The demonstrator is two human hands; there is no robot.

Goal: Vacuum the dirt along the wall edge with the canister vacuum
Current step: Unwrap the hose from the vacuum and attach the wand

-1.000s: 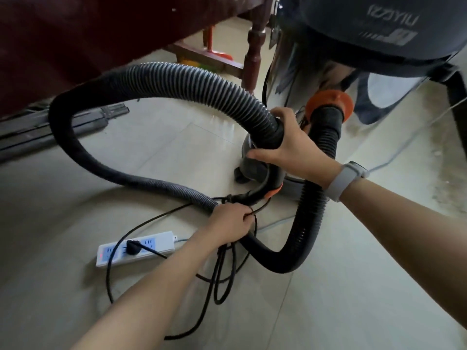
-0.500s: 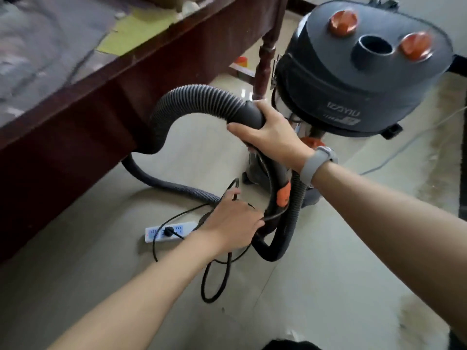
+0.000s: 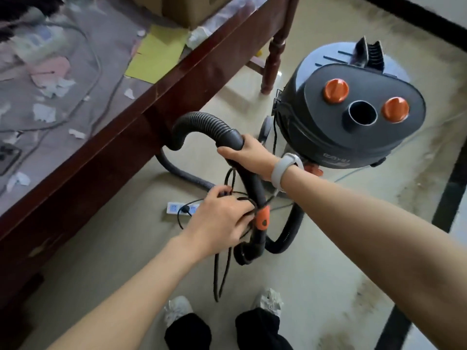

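Observation:
A dark grey canister vacuum (image 3: 353,127) with two orange knobs stands on the tiled floor at the right. Its black ribbed hose (image 3: 202,125) arches up from the floor beside the table. My right hand (image 3: 249,154) grips the hose's smooth black handle near the top of the bend. Lower down, my left hand (image 3: 219,221) is closed around loops of the black power cord (image 3: 222,271) beside the handle's orange slider (image 3: 262,218). The cord hangs toward my feet.
A dark wooden table (image 3: 161,97) littered with paper scraps and cables fills the left. A white power strip (image 3: 174,208) with a plug in it lies on the floor under my hands. Dusty floor and a black baseboard (image 3: 447,193) lie to the right.
My view has risen from near the floor to standing height. Both hands have lifted the hose handle and cord upward; the vacuum top and my shoes have come into sight.

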